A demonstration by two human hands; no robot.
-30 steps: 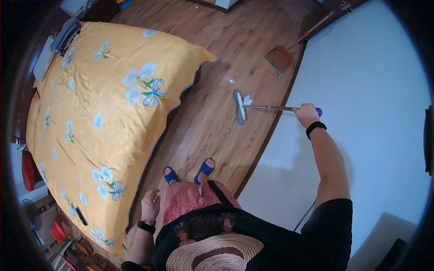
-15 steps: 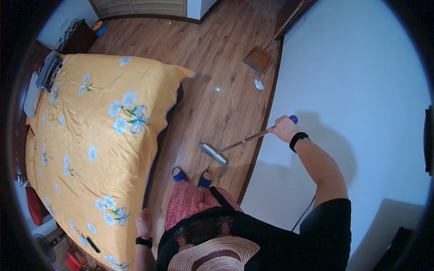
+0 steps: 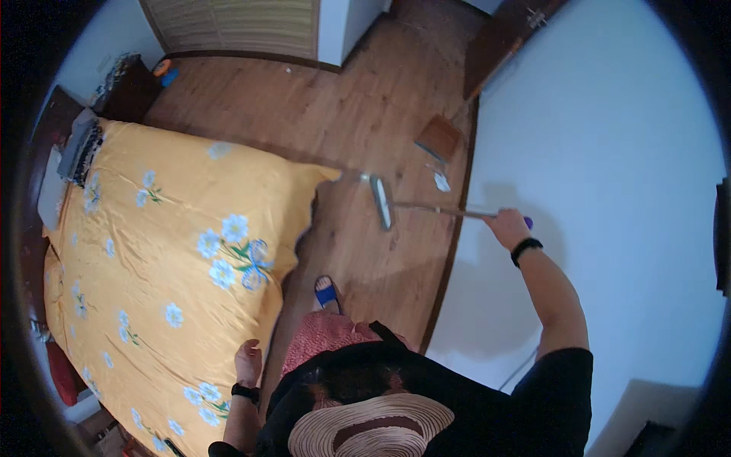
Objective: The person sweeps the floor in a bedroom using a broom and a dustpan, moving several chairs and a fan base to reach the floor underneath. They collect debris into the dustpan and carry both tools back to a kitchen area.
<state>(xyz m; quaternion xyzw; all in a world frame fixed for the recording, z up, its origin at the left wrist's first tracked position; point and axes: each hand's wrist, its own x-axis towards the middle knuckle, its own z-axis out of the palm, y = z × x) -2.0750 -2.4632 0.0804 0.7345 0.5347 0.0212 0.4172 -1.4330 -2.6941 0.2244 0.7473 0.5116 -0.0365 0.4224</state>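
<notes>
My right hand [image 3: 509, 228], wearing a black wristband, is closed round the top of a long broom handle, near its purple end knob [image 3: 528, 222]. The broom [image 3: 381, 202] has a wide white and grey head, which is at the wood floor, out ahead of my foot. My left hand [image 3: 247, 362] hangs over the bed's near edge, holding nothing, its fingers loosely apart. Beyond the broom lie a crumpled white paper scrap [image 3: 442, 181] and a brown dustpan [image 3: 439, 139]. One blue slipper [image 3: 327, 292] shows on my foot; the other foot is hidden.
A bed with a yellow flowered cover [image 3: 175, 251] fills the left side; its corner juts toward the broom. Along the right runs a white wall [image 3: 594, 137]. A brown door [image 3: 499, 53] stands at the far right, with a slatted panel [image 3: 232, 27] at the far end.
The broom head has swung away from my feet, farther up the floor, and its handle now lies more level across the view. My body has moved forward; my left hand is now over the bed.
</notes>
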